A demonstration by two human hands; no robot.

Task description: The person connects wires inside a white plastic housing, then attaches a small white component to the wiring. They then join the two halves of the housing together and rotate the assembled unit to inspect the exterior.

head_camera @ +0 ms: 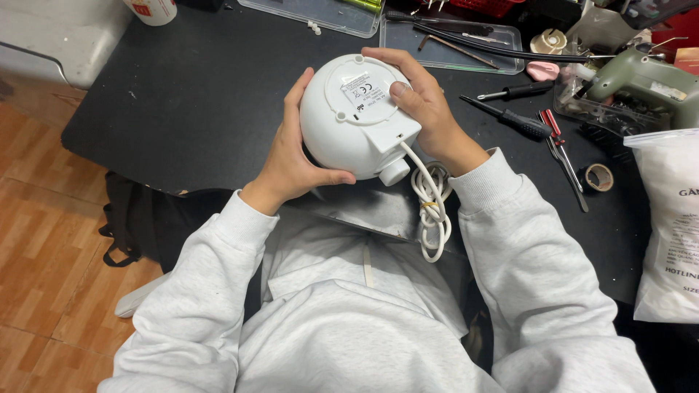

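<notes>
Cupped between left hand (pixel 291 156) and right hand (pixel 422 109), both clasped around it: round white appliance (pixel 349 116), held above the black bench (pixel 196 94), flat labelled base turned up, seemingly for inspection. Bundled white cord (pixel 431 211) dangling below right wrist. Screwdrivers (pixel 513 120) lying just right of right hand.

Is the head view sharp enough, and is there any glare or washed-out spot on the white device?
Head view: sharp overall, evenly lit, soft shadows; the round white plastic device held by the left hand and right hand looks bright but its label remains visible; the black tabletop shows little glare.
</notes>
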